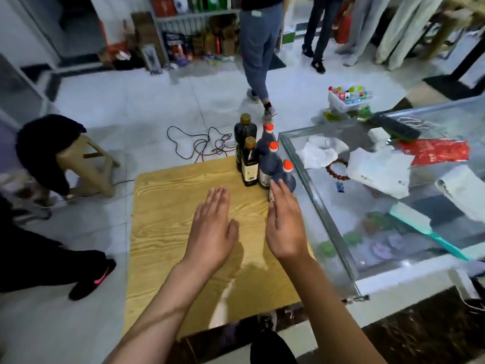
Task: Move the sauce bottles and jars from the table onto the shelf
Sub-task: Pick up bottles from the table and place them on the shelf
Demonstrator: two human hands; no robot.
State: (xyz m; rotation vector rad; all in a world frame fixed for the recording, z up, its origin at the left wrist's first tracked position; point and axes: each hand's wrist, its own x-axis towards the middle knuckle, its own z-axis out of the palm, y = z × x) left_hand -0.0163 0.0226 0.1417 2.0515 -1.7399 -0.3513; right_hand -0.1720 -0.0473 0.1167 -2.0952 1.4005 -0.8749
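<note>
Dark bottles (258,158), labels unreadable; left hand (212,227), right hand (286,224) flat, holding nothing

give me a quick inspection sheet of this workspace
surface: wooden table, bare grain under the hands
job's things: five dark bottles bunched at far right corner, two gold caps, three orange caps
clutter: glass counter beside table holds papers, bead bracelet, red packet
hands: left hand flat, open; right hand open, fingertips at nearest bottle
cables: tangled cord on floor
surroundings: stool, stocked shelf, people standing
</note>
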